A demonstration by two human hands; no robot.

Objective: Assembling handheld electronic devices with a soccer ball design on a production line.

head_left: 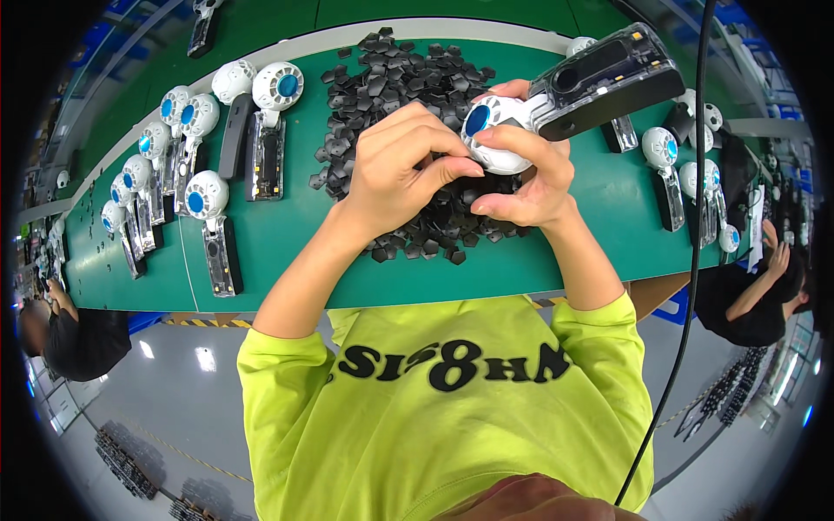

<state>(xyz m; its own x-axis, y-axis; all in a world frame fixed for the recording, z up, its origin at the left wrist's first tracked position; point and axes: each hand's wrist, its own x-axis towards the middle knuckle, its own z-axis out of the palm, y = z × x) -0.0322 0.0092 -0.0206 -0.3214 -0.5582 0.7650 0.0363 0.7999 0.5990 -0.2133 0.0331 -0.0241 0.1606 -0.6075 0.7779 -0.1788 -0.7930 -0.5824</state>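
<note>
A handheld fan (608, 82) with a round white head, a blue centre and a clear-and-black handle is tilted up to the right above the table. My right hand (543, 178) is closed round its white head, thumb and fingers on opposite sides. My left hand (395, 169) is pinched against the left edge of that head, fingers curled and thumb tip touching it. Whatever lies between those fingertips is hidden. Beneath both hands spreads a heap of small black pentagon pieces (382, 87).
Several similar fans (207, 195) lie on the left of the green table (287, 260), and more fans (660, 148) on the right. A black cable (692, 286) hangs down at the right. One person (87, 343) is at far left, another person (756, 295) at far right.
</note>
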